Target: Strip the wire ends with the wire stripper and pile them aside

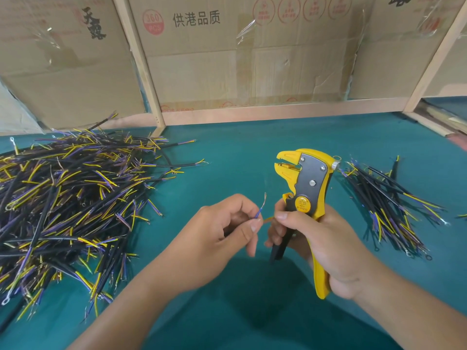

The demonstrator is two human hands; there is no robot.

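Right hand (326,243) grips upright wire stripper (307,198), head up; left hand (222,231) pinches wire (260,210), stripped end upward.

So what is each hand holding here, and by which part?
Left hand pinches a wire just below its stripped purple end. Right hand grips the wire stripper by its handles.

Cardboard panel (202,46), upper centre of the frame: black print "供港品质", with a red round stamp (153,22) to its left reading "360 PCS". Left cardboard panel (63,72), upper left: black brush characters "天露". Wire stripper (307,195), centre right: yellow round badge (302,204) marked "B-01212"; smaller lettering above it illegible.
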